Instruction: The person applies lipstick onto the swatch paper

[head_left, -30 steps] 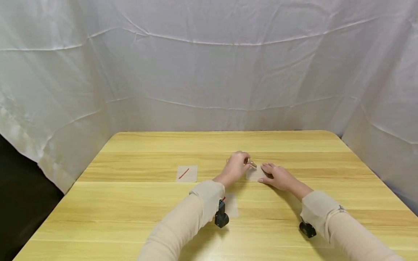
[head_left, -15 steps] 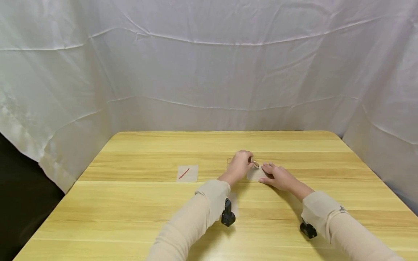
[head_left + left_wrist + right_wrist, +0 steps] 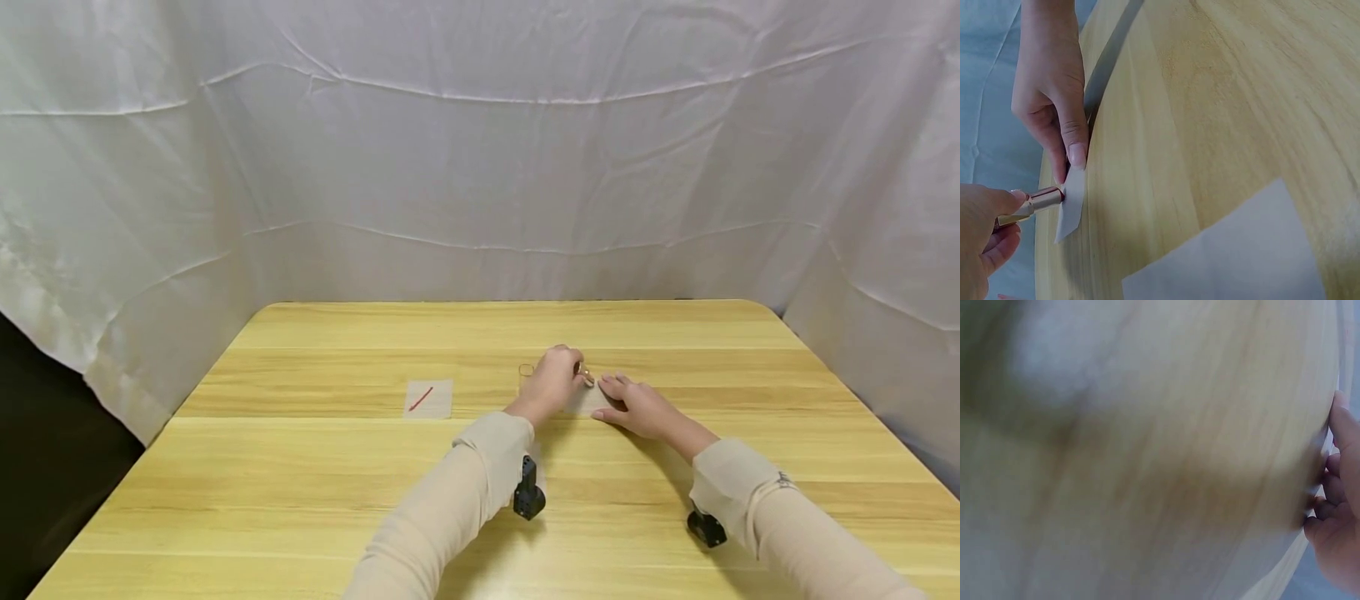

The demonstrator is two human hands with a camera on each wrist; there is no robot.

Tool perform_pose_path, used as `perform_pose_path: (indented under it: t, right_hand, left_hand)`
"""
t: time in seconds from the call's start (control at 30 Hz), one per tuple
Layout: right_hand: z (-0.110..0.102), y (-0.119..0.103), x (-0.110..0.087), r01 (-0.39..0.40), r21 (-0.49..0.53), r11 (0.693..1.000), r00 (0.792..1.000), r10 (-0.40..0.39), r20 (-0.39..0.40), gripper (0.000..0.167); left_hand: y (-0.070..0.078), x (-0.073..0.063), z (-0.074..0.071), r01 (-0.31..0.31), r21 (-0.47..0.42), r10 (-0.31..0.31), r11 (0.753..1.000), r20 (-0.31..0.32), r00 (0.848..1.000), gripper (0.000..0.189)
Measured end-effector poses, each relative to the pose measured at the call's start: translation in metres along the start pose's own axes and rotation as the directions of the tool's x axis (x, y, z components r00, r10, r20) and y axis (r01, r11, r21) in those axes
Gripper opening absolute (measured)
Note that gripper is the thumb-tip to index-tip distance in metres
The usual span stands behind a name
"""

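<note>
My left hand (image 3: 551,381) pinches a gold lipstick (image 3: 1032,205) between thumb and fingers. Its reddish tip meets a small white paper sheet (image 3: 1070,209) in the left wrist view; any mark under it is too small to tell. On the same sheet's right side rest the fingers of my right hand (image 3: 639,407), thumb apart from them. The right wrist view catches only that hand's fingers (image 3: 1335,487) at the right edge. A second sheet (image 3: 417,392) to the left bears a red slanted stroke. Partly behind my left sleeve lies a third sheet (image 3: 542,479).
A small thin brownish outline (image 3: 526,370), its kind unclear, lies just left of my left hand. The wood-grain table (image 3: 300,483) runs back to a pale hanging cloth (image 3: 480,192). Black wrist cameras (image 3: 528,489) hang below both sleeves.
My left hand has shifted a little to the right with the lipstick across the sheet, mostly during the first half second. The right hand stays in place.
</note>
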State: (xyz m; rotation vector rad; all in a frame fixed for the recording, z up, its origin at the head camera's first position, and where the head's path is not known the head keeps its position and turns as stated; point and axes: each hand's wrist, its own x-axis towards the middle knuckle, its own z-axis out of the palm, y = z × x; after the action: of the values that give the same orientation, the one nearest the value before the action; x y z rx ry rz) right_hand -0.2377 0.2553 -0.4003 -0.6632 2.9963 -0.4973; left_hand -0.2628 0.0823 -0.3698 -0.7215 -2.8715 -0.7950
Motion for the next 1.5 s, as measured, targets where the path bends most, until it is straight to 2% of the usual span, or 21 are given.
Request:
perform_pose_path:
  t: [0.2,0.6,0.93,1.33,1.5]
  right_hand:
    - [-0.0012,-0.0009,-0.0002,0.004,-0.004,1.000,1.000,-0.004,-0.002,0.064]
    - [-0.0004,-0.0003,-0.0021,-0.002,0.006,1.000,1.000,0.002,0.000,0.064]
    - [-0.0006,-0.0003,-0.0012,0.001,0.010,1.000,1.000,-0.001,-0.004,0.064]
    - [-0.0007,-0.0003,-0.0013,0.008,0.021,1.000,1.000,-0.008,-0.005,0.063]
    - [-0.0012,-0.0005,-0.0015,0.012,0.024,1.000,1.000,-0.012,-0.006,0.063]
  left_hand:
    - [0.0008,0.0004,-0.0018,-0.033,0.040,0.032,0.999,0.017,0.999,0.007]
    - [0.0031,0.0022,-0.0021,-0.058,0.091,0.054,0.994,0.044,0.998,0.008]
    - [0.0022,0.0016,-0.0034,-0.041,0.105,0.035,0.994,0.057,0.998,0.008]
    - [0.0028,0.0001,-0.0041,-0.076,0.157,0.062,0.985,0.097,0.993,0.009]
    - [0.0040,-0.0012,-0.0043,-0.056,0.163,0.038,0.985,0.110,0.993,0.009]
